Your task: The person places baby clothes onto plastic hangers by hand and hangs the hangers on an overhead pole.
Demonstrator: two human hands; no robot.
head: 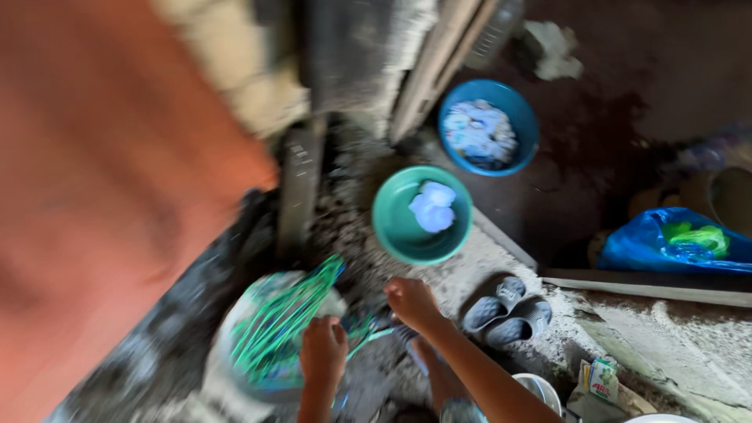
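The picture is blurred by motion. My left hand (pixel 323 352) is closed around a bundle of green cords (pixel 282 321) that fan out over a white sack or bucket (pixel 235 352) on the rough ground. My right hand (pixel 411 301) is curled just to the right, and one green strand (pixel 370 335) runs from the bundle up to its fingers. My foot (pixel 427 362) shows below that hand.
A green basin (pixel 395 227) with a pale cloth sits just beyond my hands, and a blue basin (pixel 523 106) of laundry lies farther back. Grey sandals (pixel 505 309) lie to the right. A blue plastic bag (pixel 642 247), a small packet (pixel 601 380) and an orange blurred surface (pixel 102 180) are nearby.
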